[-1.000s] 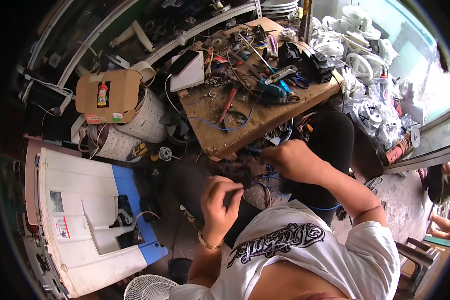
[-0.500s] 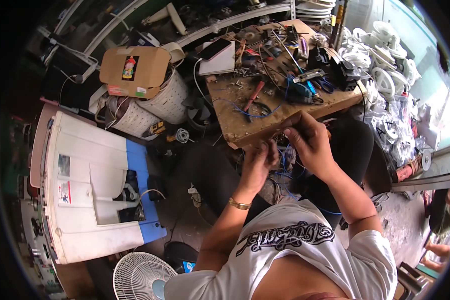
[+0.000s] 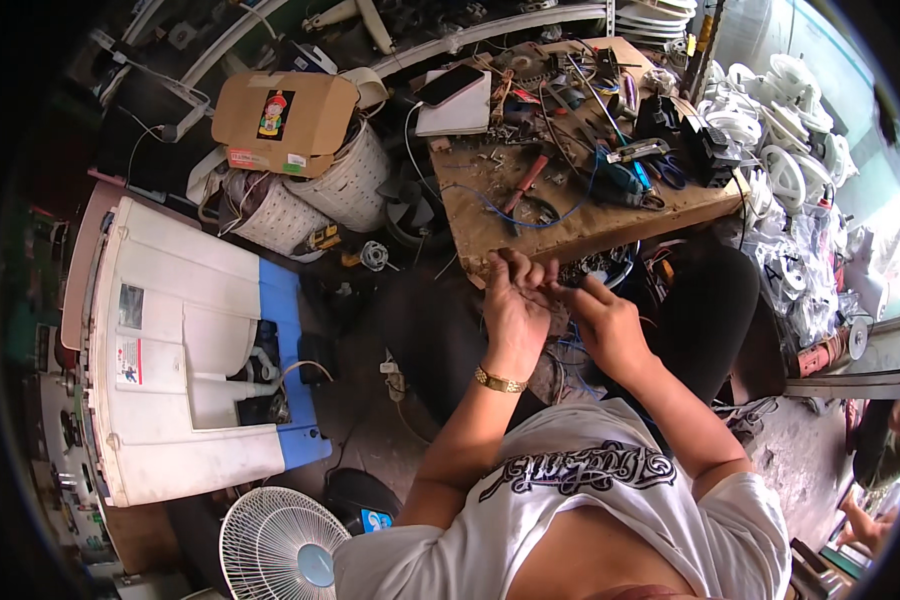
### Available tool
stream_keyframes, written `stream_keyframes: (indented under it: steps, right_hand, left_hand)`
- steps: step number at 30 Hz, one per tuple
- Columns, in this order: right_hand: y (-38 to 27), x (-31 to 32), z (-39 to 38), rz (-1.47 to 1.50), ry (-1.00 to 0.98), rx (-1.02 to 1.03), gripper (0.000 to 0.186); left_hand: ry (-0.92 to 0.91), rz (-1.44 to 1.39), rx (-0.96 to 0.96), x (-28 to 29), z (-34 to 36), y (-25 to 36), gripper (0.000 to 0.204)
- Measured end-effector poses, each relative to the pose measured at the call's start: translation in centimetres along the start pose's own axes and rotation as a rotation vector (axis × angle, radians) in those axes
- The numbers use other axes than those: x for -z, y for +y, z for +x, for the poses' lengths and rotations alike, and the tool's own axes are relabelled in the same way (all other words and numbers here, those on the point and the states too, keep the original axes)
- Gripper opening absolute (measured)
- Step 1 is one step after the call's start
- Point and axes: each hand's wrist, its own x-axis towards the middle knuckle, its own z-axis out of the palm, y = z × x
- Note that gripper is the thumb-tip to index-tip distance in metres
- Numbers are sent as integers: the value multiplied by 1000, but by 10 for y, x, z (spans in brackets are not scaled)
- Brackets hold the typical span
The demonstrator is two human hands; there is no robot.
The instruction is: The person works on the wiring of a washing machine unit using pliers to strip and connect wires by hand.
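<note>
Just off the near edge of the workbench [image 3: 570,240], my hands meet. My left hand [image 3: 515,315] is turned palm up with its fingers curled in, a gold-coloured watch or bracelet on the wrist. Over its fingertips, my right hand [image 3: 608,325] is closed in a pinch. Whatever small thing lies between them is too small and dark to make out. On the bench beyond my hands lie a screwdriver with a red handle [image 3: 528,182], a looped blue wire [image 3: 555,222] and a blue-and-black tool [image 3: 625,182].
A phone [image 3: 452,85] on a white box, blue-handled scissors [image 3: 673,175] and loose parts crowd the bench. White perforated baskets [image 3: 355,170], one under a cardboard box [image 3: 280,120], stand left. Nearby are a white-and-blue plastic unit [image 3: 160,400], a fan [image 3: 280,545] and white plastic parts [image 3: 785,165].
My left hand has rolled palm up and its fingers have risen. My right hand has dropped lower and pinches at the left fingertips. The view has shifted slightly.
</note>
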Motion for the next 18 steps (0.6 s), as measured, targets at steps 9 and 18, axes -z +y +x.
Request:
stream_keyframes:
  steps: [9, 18]
  right_hand:
    - [18, -31, 4, 409, 198, -212, 9]
    - [14, -42, 16, 477, -144, -266, 20]
  left_hand:
    - [-75, 63, -149, -22, 2, 0, 32]
    - [-53, 382, -581, -23, 16, 58, 29]
